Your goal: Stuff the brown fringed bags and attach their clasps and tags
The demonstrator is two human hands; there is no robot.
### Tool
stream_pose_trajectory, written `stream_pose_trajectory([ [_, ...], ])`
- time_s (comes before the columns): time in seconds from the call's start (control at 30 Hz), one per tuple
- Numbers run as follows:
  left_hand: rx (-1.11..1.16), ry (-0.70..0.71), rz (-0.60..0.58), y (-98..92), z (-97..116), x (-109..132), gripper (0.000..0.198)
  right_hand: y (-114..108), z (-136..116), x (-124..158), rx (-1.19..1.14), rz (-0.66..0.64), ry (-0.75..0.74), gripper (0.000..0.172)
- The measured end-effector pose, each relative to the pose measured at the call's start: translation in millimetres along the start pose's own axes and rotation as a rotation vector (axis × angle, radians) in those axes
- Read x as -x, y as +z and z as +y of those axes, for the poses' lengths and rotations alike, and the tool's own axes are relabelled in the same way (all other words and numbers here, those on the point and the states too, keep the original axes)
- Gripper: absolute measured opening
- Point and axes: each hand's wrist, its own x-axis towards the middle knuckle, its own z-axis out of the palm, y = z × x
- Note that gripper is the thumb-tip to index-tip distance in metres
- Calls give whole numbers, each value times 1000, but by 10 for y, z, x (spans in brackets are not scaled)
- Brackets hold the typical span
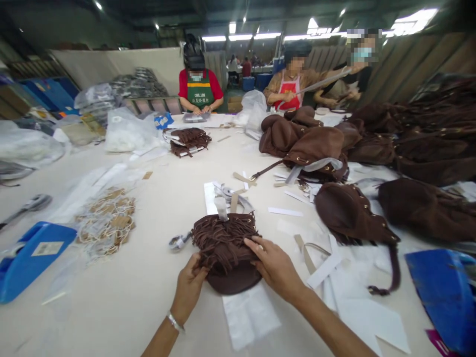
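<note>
A brown fringed bag (226, 248) lies on the table in front of me, its smooth rounded bottom towards me and its eyelet-lined top edge away. My left hand (191, 282) pinches the fringe at its left edge. Across the right side rests my right hand (275, 265), fingers stretched out over the fringe and the bag's side. A strap wrapped in clear plastic (179, 242) sticks out at the left, and another wrapped strap (240, 201) lies behind the bag. White tissue paper (251, 315) shows under its near side.
Brown bags (312, 144) are heaped at the right, with paper scraps (285, 211) near them. Stringed tags (111, 218) and a blue bin (40, 253) lie left; another blue bin (442, 292) stands right. Across the table, a person in a green apron (201, 91) handles a packed item.
</note>
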Motion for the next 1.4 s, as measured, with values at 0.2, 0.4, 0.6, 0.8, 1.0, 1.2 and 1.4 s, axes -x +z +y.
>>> stream_pose_trajectory([
  [0.2,49,-22,-7,-6,2,7,17,151,8,-37,96,25,-254,22],
  [0.4,-17,-73,-10,9,-37,18,8,395,145,75,196,43,-355,23],
  [0.6,-169,-64,68,-33,-9,49,25,429,154,136,160,-2,-364,26],
  [0.8,-189,-56,112,-3,-59,66,25,378,27,132,229,-29,-351,24],
  [1.0,-99,-149,143,152,-103,179,39,308,-43,33,223,35,-256,23],
  [1.2,-72,-77,154,218,89,287,31,-89,-191,-289,159,-70,-256,55],
  [1.4,-192,44,267,264,75,482,37,-104,-345,-351,284,-60,-472,26],
])
